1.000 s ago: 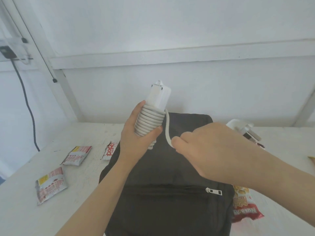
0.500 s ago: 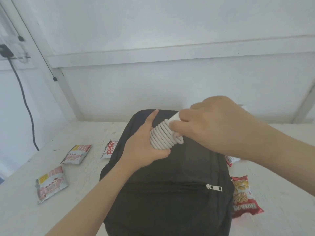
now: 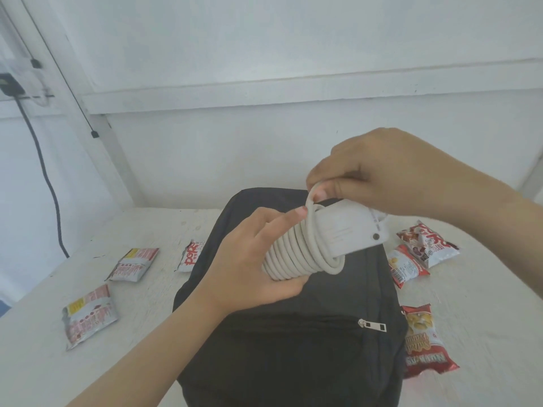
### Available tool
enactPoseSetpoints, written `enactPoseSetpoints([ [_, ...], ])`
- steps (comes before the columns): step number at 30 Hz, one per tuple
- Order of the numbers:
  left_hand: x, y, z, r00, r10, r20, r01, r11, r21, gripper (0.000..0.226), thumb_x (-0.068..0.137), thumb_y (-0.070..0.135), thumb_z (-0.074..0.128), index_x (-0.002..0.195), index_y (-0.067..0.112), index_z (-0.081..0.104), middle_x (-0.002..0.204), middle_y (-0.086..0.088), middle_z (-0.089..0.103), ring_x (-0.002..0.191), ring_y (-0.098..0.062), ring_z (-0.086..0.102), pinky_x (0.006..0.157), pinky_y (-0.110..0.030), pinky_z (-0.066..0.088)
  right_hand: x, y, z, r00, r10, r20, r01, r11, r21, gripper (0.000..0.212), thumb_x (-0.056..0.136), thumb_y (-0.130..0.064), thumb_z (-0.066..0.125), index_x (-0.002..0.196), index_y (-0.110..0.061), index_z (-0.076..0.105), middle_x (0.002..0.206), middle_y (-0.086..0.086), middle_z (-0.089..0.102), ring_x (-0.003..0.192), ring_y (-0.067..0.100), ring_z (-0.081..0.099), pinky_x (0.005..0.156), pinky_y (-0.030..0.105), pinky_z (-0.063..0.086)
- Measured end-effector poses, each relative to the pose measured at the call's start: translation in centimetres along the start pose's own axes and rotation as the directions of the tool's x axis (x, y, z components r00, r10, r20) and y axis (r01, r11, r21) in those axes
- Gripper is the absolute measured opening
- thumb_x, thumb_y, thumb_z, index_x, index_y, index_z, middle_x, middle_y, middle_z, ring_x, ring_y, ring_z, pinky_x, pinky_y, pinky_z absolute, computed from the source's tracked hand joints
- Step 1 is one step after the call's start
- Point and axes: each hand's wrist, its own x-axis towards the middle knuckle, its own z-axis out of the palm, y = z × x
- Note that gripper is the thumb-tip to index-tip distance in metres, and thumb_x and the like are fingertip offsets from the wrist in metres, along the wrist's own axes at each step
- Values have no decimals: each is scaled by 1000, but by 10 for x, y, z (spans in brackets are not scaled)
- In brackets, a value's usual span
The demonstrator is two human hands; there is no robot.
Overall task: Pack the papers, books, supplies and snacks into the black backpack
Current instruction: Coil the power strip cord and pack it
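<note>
Two hands work above the black backpack (image 3: 293, 353), which lies flat on the worktop (image 3: 484, 333), front zip shut. Since half a second ago the white power strip (image 3: 343, 230) has swung out from under the right hand (image 3: 388, 174) and now tilts rightward, its end plain to see. I see the fingers of the left hand (image 3: 246, 265) curled round the coiled cord (image 3: 293, 254); the right fingers pinch its top loop. The cord's free end is hidden under that hand. Snack packets (image 3: 423, 339) lie on both sides, one half behind the backpack, whose near end is cut off.
</note>
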Motion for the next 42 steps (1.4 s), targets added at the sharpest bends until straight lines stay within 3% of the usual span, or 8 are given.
enactPoseSetpoints([
  [8,4,2,-3,998,32,53,-35,998,50,92,71,47,68,143,40,11,114,2,45,101,-5,45,78,-14,43,-2,2,-7,989,-85,-123,111,970,218,24,88,-43,54,87,-27,71,72,-26,57,74,-3,56,65,15,39],
  [11,4,3,-1,998,4,61,-6,1000,30,102,71,46,69,147,40,2,108,2,47,94,-2,46,77,-10,40,-1,4,-5,990,-59,-125,98,937,334,18,88,-32,60,84,-18,71,75,-18,64,78,4,60,71,13,40],
  [16,4,0,1,995,-54,83,55,998,-11,82,69,46,70,140,34,30,109,7,47,97,-7,50,73,-21,51,-4,3,-8,989,-50,-137,109,880,462,21,86,-24,62,83,-6,71,79,-7,66,75,4,60,72,5,37],
  [27,5,0,-1,997,-64,44,66,996,-55,79,69,40,71,139,36,33,109,6,50,100,-4,50,77,-16,46,-8,-3,-21,983,-60,-171,131,889,439,6,84,-20,65,84,-19,71,75,-26,64,77,-6,62,72,3,37],
  [29,5,5,0,997,-43,57,46,998,-52,91,69,40,72,145,30,23,109,9,50,99,-5,52,79,-12,44,-5,-6,-22,984,-58,-167,126,892,433,6,84,-16,67,86,-14,72,77,-23,64,73,-10,61,68,1,37],
  [33,7,19,-1,997,-71,42,76,988,-135,120,65,38,74,141,47,-19,108,15,52,98,-5,56,82,-11,43,-1,0,-25,992,80,-99,-3,794,608,11,85,-2,62,93,-3,69,61,-21,61,44,-12,53,45,-2,35],
  [37,8,25,-4,989,144,-44,-147,984,-101,99,72,36,73,146,43,8,114,-5,51,102,-13,52,78,-29,49,2,10,-12,994,82,69,-108,768,631,14,86,-13,64,74,-20,69,57,-21,62,53,-6,56,55,1,37],
  [42,12,39,-6,997,56,-61,-68,973,-219,79,71,31,73,137,37,30,116,-4,53,104,-13,53,83,-29,49,-4,20,2,980,176,87,-185,672,717,16,87,-10,63,72,-16,68,65,-10,66,59,1,58,61,16,45],
])
